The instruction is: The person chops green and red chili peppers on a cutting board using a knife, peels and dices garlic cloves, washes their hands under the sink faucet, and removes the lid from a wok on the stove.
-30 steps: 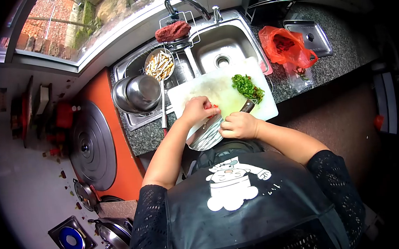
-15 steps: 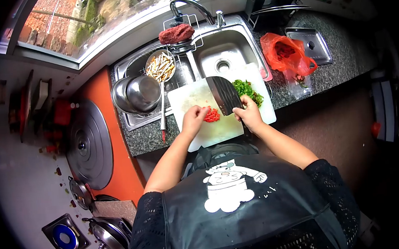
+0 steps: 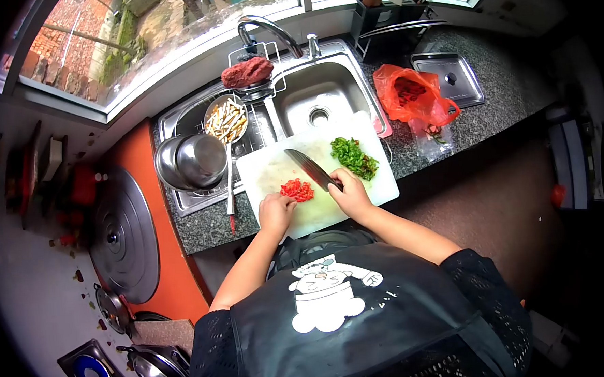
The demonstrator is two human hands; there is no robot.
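Note:
A white cutting board (image 3: 317,218) lies over the near side of the sink. In my right hand (image 3: 349,194) is a broad dark kitchen knife (image 3: 310,169), its handle wrapped by my fingers. The blade slants up and left above the board, seen nearly edge-on. Chopped red pepper (image 3: 297,190) sits in a small heap left of the knife. My left hand (image 3: 276,213) is at the heap's left edge, fingers bent together and fingertips against the pieces; whether they pinch anything is hidden. Chopped green pepper (image 3: 354,158) forms a second heap on the board's right.
Behind the board are the sink basin (image 3: 317,95) and faucet (image 3: 269,23). Metal bowls (image 3: 201,161) and a strainer of pale strips (image 3: 227,121) stand left. A red plastic bag (image 3: 416,94) and a metal lid (image 3: 450,78) lie on the right counter.
The knife has turned from showing its broad face to nearly edge-on and moved left, away from the green heap. My left hand has lowered to the red heap's left edge. The view has shifted.

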